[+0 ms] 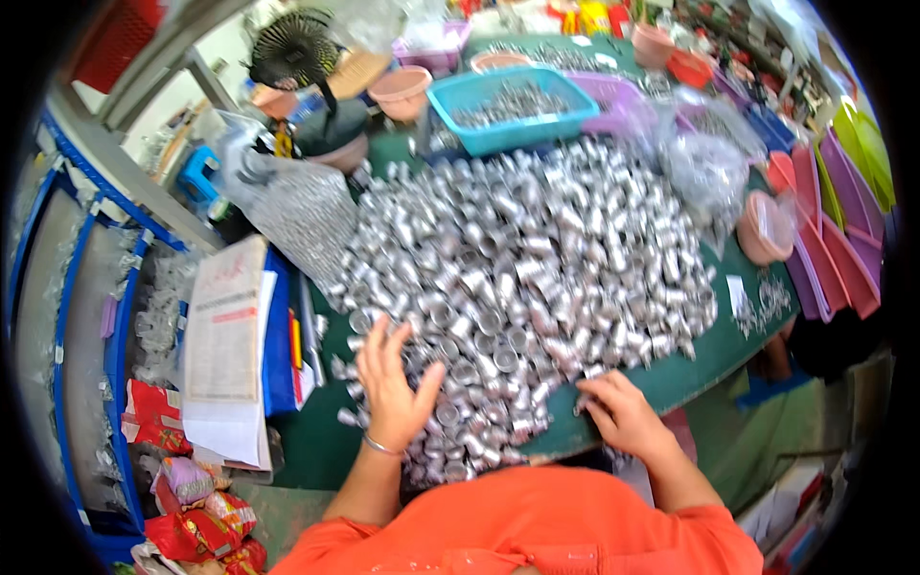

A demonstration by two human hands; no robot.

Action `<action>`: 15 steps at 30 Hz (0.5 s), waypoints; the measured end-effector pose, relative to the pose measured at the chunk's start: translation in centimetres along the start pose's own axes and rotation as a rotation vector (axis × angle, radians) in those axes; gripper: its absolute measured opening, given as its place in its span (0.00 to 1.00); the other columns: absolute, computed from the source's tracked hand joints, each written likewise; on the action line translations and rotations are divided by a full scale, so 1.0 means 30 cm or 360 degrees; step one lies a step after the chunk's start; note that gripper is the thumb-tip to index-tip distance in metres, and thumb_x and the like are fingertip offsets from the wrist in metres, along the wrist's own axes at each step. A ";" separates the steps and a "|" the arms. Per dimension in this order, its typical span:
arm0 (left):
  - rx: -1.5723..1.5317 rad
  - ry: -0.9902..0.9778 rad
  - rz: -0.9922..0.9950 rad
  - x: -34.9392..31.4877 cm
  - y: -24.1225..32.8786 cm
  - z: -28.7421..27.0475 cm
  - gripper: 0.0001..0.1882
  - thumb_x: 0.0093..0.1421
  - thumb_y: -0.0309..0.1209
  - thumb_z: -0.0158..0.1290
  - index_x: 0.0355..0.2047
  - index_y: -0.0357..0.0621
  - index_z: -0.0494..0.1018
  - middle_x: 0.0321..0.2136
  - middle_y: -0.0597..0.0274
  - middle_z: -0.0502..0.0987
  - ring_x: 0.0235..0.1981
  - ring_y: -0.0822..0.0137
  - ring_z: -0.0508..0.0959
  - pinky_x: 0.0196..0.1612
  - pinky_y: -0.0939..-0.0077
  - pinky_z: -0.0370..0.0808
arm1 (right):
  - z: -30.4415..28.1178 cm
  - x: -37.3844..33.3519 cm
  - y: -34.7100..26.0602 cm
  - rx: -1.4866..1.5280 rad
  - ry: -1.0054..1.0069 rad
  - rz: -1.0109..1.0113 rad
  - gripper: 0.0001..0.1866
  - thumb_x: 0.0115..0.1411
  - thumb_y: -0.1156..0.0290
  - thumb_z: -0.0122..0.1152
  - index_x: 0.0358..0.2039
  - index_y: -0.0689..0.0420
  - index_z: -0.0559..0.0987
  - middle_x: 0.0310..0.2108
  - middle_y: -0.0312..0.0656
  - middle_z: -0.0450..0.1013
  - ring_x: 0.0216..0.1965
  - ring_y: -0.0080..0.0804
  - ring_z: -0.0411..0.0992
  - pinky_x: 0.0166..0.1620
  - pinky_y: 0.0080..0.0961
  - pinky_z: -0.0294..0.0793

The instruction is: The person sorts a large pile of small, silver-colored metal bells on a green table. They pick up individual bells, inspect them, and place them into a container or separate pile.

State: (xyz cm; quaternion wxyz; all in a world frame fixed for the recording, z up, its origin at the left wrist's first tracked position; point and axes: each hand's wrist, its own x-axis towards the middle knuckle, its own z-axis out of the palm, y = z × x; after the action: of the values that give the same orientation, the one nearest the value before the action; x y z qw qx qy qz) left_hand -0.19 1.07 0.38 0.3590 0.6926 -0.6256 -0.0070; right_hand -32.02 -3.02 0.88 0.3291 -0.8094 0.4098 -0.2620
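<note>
A wide heap of small silver metal cup-shaped parts (pixel 537 259) covers much of the green table (pixel 685 376). My left hand (pixel 395 395) rests at the heap's near left side, its fingers spread and touching the parts, with none gripped. Close to the table's front edge, my right hand (pixel 625 414) has its fingers curled and drawn together just right of the heap. A small greyish bit shows at its fingertips, too small to make out.
Behind the heap stands a blue basin (pixel 517 139) holding small metal pieces. A clear plastic bag (pixel 297 206) and a stack of papers (pixel 225 345) lie at the left. Pink tub (pixel 765 230) and plastic bag (pixel 707 171) stand right. Red packets (pixel 196 532) lie lower left.
</note>
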 end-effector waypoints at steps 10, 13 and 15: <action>-0.0009 0.0005 0.0041 0.004 0.022 -0.018 0.32 0.55 0.41 0.57 0.56 0.39 0.63 0.60 0.43 0.57 0.58 0.45 0.58 0.61 0.53 0.53 | 0.034 0.004 0.014 -0.0709 0.0262 0.0071 0.15 0.51 0.80 0.57 0.41 0.58 0.74 0.35 0.47 0.69 0.34 0.50 0.72 0.35 0.40 0.73; -0.0052 0.0039 0.0027 0.003 0.013 -0.011 0.32 0.54 0.43 0.58 0.55 0.41 0.65 0.60 0.44 0.58 0.58 0.45 0.59 0.61 0.53 0.52 | 0.040 0.002 0.024 -0.0725 0.0298 0.0064 0.14 0.50 0.79 0.60 0.40 0.59 0.74 0.35 0.46 0.69 0.34 0.49 0.72 0.35 0.40 0.73; -0.0067 0.0055 0.0026 0.002 0.010 -0.008 0.31 0.54 0.44 0.58 0.55 0.42 0.65 0.60 0.45 0.59 0.58 0.46 0.60 0.60 0.53 0.53 | 0.037 0.004 0.003 -0.0720 0.0334 0.0078 0.13 0.50 0.78 0.61 0.38 0.59 0.74 0.36 0.46 0.69 0.33 0.49 0.72 0.34 0.40 0.73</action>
State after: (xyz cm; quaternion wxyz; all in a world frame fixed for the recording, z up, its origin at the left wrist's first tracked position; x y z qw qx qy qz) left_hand -0.33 1.16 0.74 0.3843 0.6796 -0.6248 -0.0053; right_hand -31.22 -2.81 0.11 0.1014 -0.8207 0.5093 -0.2382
